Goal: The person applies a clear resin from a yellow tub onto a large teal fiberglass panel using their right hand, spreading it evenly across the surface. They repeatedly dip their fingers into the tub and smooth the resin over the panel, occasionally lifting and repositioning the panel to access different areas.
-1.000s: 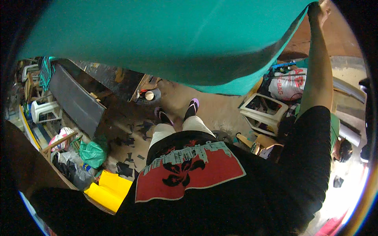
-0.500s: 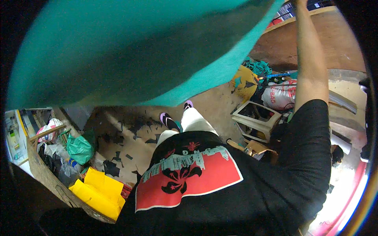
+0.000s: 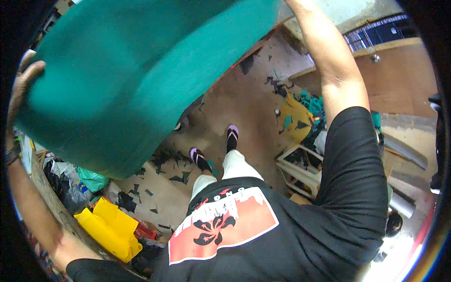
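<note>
A large green sheet [image 3: 155, 89], smooth and bending like fabric or thin foam, hangs across the upper left in front of me. At its left edge my left hand [image 3: 29, 77] is closed, a little blurred, with fingertips curled over the border. My right arm stretches up to the sheet's upper right corner. Only the base of my right hand [image 3: 293, 4] shows at the top rim there; its fingers are out of the picture.
Dark and green scraps [image 3: 176, 160] litter the floor around my feet. At left lie a yellow folded piece [image 3: 110, 228], a green plastic bag [image 3: 93, 179] and grey bags. A cream frame [image 3: 300, 169] stands at right, beside a yellow sack [image 3: 293, 117] and a brown wooden panel [image 3: 399, 75].
The sheet has swung left and down, baring more floor at the right. My right arm has moved left, and my left forearm and hand have come into view.
</note>
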A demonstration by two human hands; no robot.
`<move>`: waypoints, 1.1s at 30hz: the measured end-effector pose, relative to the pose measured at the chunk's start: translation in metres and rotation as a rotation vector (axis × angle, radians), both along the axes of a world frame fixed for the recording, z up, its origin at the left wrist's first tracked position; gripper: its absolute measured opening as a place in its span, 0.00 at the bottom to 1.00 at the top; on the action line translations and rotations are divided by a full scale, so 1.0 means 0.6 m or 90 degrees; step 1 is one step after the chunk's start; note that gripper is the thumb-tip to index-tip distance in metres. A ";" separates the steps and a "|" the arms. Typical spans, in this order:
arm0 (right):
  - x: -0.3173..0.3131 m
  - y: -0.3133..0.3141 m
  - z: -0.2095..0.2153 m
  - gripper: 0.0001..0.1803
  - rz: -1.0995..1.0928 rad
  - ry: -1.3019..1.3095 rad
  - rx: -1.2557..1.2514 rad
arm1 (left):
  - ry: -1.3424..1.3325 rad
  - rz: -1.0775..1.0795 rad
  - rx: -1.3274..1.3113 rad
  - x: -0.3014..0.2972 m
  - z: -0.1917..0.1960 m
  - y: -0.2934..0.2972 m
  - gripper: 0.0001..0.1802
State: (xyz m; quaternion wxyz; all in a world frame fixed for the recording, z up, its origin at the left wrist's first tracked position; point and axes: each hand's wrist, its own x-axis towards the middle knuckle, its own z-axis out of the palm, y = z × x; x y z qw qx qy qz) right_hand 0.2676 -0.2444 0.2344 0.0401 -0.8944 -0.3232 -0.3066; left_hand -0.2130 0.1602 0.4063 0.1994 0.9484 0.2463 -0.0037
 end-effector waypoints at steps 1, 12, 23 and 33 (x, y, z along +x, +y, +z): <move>0.006 0.009 -0.008 0.33 0.043 0.023 0.031 | -0.003 -0.003 -0.030 0.003 -0.026 -0.003 0.07; 0.122 0.056 -0.067 0.47 0.451 0.131 0.242 | -0.125 0.059 -0.128 0.142 -0.352 -0.060 0.15; -0.107 -0.213 -0.301 0.49 0.181 0.529 0.477 | 0.072 0.156 0.121 0.224 -0.509 -0.046 0.21; -0.056 -0.213 -0.303 0.49 0.126 0.464 0.420 | 0.155 0.160 0.294 0.218 -0.593 -0.047 0.17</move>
